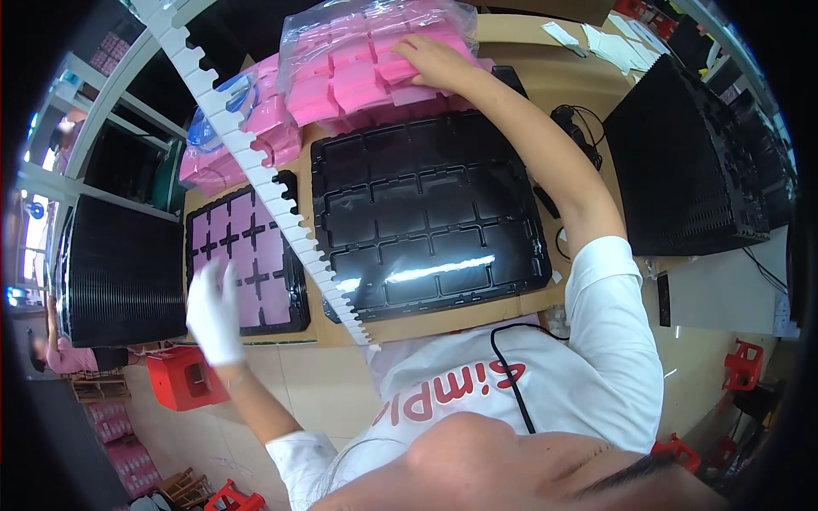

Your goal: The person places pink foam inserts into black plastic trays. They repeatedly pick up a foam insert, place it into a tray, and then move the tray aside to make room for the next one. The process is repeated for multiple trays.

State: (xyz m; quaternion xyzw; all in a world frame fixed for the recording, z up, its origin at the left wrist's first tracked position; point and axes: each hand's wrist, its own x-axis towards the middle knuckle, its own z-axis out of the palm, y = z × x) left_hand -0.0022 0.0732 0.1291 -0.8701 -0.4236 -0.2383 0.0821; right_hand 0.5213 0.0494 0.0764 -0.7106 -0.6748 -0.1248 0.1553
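My left hand (215, 317), in a white glove, is over the near left corner of a small black tray (298, 298), fingers stretched and apart, with nothing seen in it. Flat pink-purple sheets (260, 294) lie in that tray's compartments. My bare right hand (434, 66) reaches to the far side of the table and lies on stacked pink bundles (358, 83) in a clear plastic bag (311, 38). Its fingers and thumb are apart on the pink pieces. Below my right forearm lies a large black compartment tray (426, 204), with shiny light on its surface.
A white notched strip (281, 204) crosses the view diagonally. Tall stacks of black trays stand left (123, 272) and right (682, 162). More pink bundles (277, 119), a black cable (579, 128) and white papers (609, 49) lie at the back. A red stool (170, 379) stands lower left.
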